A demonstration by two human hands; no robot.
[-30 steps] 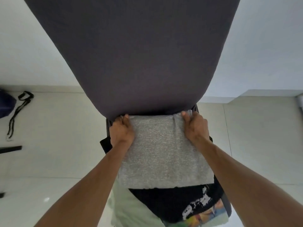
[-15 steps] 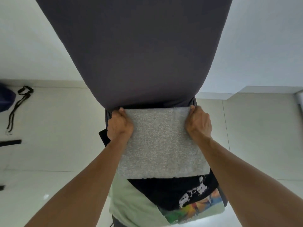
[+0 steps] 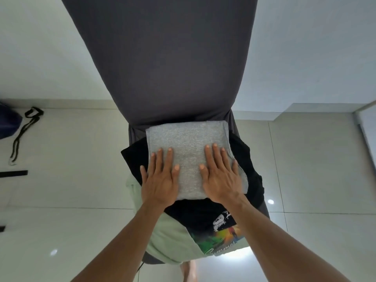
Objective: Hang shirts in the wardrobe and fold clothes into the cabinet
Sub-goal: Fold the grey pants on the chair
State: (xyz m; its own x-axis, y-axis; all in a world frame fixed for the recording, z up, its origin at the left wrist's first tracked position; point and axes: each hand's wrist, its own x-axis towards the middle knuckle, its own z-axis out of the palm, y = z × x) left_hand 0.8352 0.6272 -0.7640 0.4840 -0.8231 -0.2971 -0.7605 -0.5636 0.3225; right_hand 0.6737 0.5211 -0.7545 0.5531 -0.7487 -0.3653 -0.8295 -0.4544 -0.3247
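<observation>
A folded grey garment (image 3: 188, 139) lies on top of a pile on a chair seat. Under it are a black printed T-shirt (image 3: 203, 214) and a pale green shirt (image 3: 173, 239) with a colourful print. My left hand (image 3: 159, 180) lies flat on the grey garment's left half, fingers straight and spread. On its right half my right hand (image 3: 220, 178) presses flat in the same way. Neither hand grips the cloth.
The chair has a tall backrest in a dark grey cover (image 3: 162, 58) right behind the pile. White tiled floor (image 3: 71, 180) surrounds the chair, with a white wall behind. A dark bag (image 3: 8, 123) with a black strap (image 3: 24, 131) lies at the far left.
Both hands let go of the grey garment's far corners and now lie flat on top of it, nearer to me. The garment is folded shorter than before.
</observation>
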